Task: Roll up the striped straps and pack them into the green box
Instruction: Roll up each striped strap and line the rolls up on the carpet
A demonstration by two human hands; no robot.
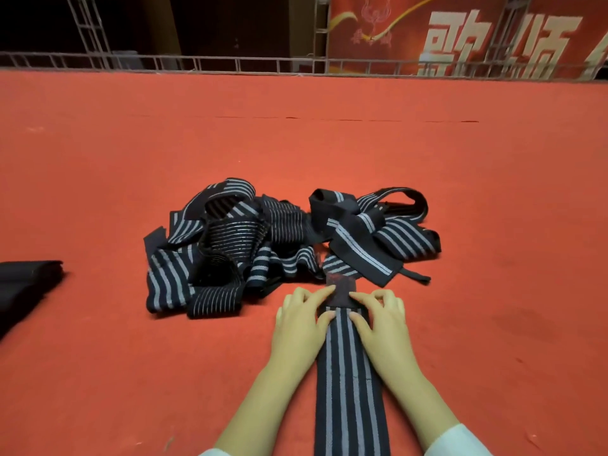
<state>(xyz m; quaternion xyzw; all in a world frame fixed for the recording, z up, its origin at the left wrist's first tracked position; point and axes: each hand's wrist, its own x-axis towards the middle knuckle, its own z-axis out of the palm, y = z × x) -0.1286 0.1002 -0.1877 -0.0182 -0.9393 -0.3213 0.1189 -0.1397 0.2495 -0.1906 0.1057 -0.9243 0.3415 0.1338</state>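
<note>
Striped strap (pixel 348 390) lies flat on the red carpet (pixel 131 373), running lengthwise away from the person. At the strap's far end, left hand (pixel 301 327) and right hand (pixel 378 320) flank it. Their curled fingers (pixel 320 294) pinch its dark end patch from both sides. Just beyond that end sits the tangled pile of straps (pixel 263 248).
</note>
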